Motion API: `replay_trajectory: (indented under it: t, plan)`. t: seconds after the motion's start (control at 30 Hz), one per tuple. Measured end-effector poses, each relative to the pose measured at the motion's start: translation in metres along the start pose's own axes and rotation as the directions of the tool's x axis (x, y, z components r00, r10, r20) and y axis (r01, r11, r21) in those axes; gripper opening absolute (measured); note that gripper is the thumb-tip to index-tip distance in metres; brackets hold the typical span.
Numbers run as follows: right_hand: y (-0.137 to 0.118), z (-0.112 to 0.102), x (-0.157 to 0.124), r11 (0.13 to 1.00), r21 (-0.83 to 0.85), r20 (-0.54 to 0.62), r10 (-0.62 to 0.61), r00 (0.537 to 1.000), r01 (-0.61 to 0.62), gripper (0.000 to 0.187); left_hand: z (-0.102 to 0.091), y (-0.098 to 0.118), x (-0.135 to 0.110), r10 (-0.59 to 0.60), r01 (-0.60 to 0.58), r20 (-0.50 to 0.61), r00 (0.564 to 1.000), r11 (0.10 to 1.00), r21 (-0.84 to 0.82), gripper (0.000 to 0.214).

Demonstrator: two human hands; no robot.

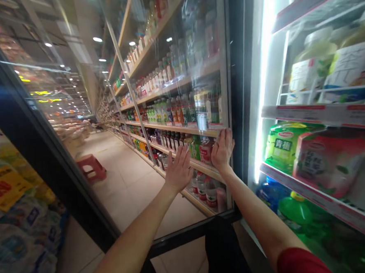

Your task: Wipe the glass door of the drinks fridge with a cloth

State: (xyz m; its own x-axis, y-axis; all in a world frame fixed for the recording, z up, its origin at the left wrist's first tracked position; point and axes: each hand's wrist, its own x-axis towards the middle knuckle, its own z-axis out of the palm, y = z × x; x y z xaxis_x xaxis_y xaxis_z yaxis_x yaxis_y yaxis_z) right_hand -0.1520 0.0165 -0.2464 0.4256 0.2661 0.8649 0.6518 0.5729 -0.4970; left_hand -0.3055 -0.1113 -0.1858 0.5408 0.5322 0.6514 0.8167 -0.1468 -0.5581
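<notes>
A glass door (135, 221) with a black frame stands swung out beside a lit drinks cooler. My left hand (180, 169) lies flat against its pane, fingers stretched upward. Close to the frame on the cooler side, my right hand (223, 148) also rests on the door, fingers extended and holding nothing. Wooden shelves (164, 88) with rows of bottles show in the glass; I cannot tell how much is reflection. The palms are hidden.
To the right, the cooler's wire shelves hold large bottles (312, 62), green packs (280, 143) and red packs (329, 160). A red stool (91, 166) appears in the glass. Wrapped goods (24, 232) with a yellow sign (6, 186) stand at the left.
</notes>
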Motion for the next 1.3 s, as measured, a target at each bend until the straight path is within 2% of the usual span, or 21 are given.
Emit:
replay_trajectory:
  t: [0.13,0.23,0.33,0.47,0.53,0.73,0.83,0.93,1.03,1.1,1.2,1.23,1.3]
  plan:
    - [-0.028,0.009,0.021,0.990,0.088,-0.002,-0.109,0.994,0.109,0.059,-0.009,0.000,0.011,0.019,-0.021,-0.038,0.999,0.999,-0.040,0.053]
    - [-0.052,0.008,0.022,0.967,0.198,0.066,-0.174,0.983,0.158,0.058,-0.014,-0.003,0.022,0.049,-0.052,-0.030,0.998,0.994,-0.093,0.049]
    - [-0.061,-0.003,0.024,0.937,0.303,0.159,-0.231,0.960,0.176,0.056,-0.011,-0.003,0.037,0.063,-0.063,-0.004,0.998,0.986,-0.154,0.048]
    - [-0.050,-0.024,0.037,0.924,0.356,0.315,-0.262,0.912,0.143,0.055,0.004,0.005,0.064,0.056,-0.032,0.094,0.994,0.972,-0.235,0.047]
    - [-0.037,-0.031,0.046,0.923,0.358,0.341,-0.274,0.899,0.145,0.056,0.010,0.010,0.076,0.068,-0.033,0.118,0.991,0.960,-0.278,0.046]
    - [0.005,-0.028,0.056,0.957,0.257,0.188,-0.185,0.965,0.133,0.060,0.016,0.012,0.088,0.050,-0.027,0.064,0.997,0.949,-0.315,0.048]
    - [0.006,-0.022,0.053,0.952,0.287,0.164,-0.154,0.974,0.102,0.058,0.021,0.019,0.088,0.059,-0.047,0.034,0.998,0.958,-0.284,0.050]
    - [-0.003,-0.021,0.050,0.950,0.307,0.150,-0.104,0.983,0.053,0.055,0.024,0.021,0.090,0.145,-0.127,0.053,0.988,0.959,-0.252,0.049]
    - [-0.013,-0.026,0.048,0.961,0.277,0.123,-0.042,0.991,0.006,0.053,0.016,0.000,0.091,0.133,-0.124,0.035,0.991,0.973,-0.193,0.047]
    - [-0.017,-0.029,0.045,0.966,0.257,0.116,-0.010,0.993,-0.021,0.051,0.003,-0.024,0.089,0.021,-0.024,-0.025,0.999,0.992,-0.126,0.047]
    - [-0.023,-0.027,0.037,0.965,0.259,0.157,-0.008,0.988,-0.033,0.050,-0.013,-0.051,0.079,-0.122,0.119,-0.133,0.984,0.992,-0.033,0.050]
    - [-0.027,-0.025,0.034,0.965,0.260,0.167,-0.009,0.986,-0.035,0.050,-0.015,-0.054,0.076,-0.116,0.116,-0.143,0.983,0.993,-0.006,0.050]
    - [-0.035,-0.022,0.027,0.969,0.244,0.182,-0.017,0.983,-0.029,0.050,-0.012,-0.049,0.070,-0.021,0.027,-0.123,0.992,0.999,0.044,0.048]
